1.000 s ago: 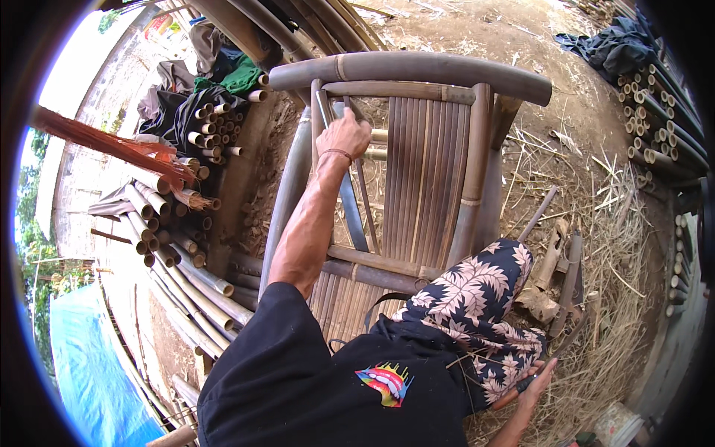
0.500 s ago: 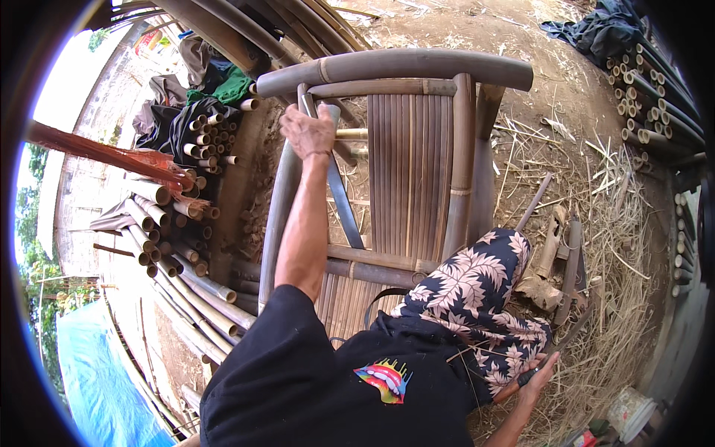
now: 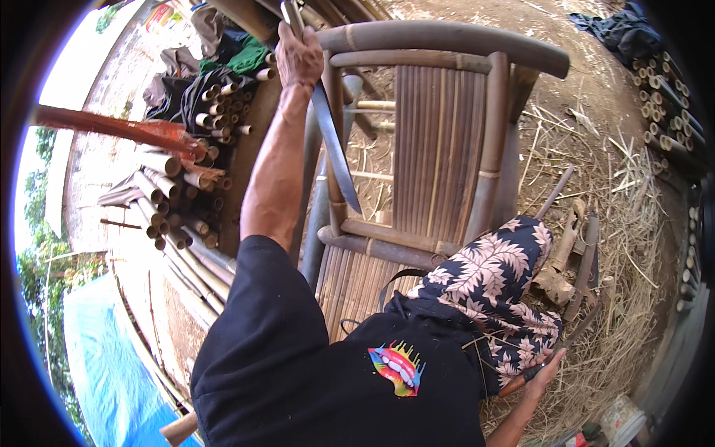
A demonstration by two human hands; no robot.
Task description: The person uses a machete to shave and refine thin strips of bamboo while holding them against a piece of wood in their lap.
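My left hand (image 3: 301,58) is closed round the handle of a long machete (image 3: 333,145) at the upper left of a bamboo chair. The handle end sticks up beyond the fist, and the blade slants down beside the chair's left upright. A slatted back (image 3: 436,149) fills part of the bamboo chair's frame (image 3: 447,39), and its slatted seat (image 3: 354,279) shows beneath. At lower right, beside my patterned trouser leg, my right hand (image 3: 544,376) grips a knife (image 3: 575,330) with a brown handle and a dark band. Its narrow blade points up and right.
Cut bamboo poles (image 3: 160,182) are stacked at left, with cloths (image 3: 242,56) above them. More poles (image 3: 659,97) lie at far right under dark fabric (image 3: 618,30). Straw and shavings (image 3: 618,246) cover the ground near bamboo offcuts (image 3: 573,257). A white bucket (image 3: 622,419) stands lower right.
My left hand has moved up and left with the machete, whose handle and blade now show more fully. The view has shifted a little. My right hand keeps its grip on the knife.
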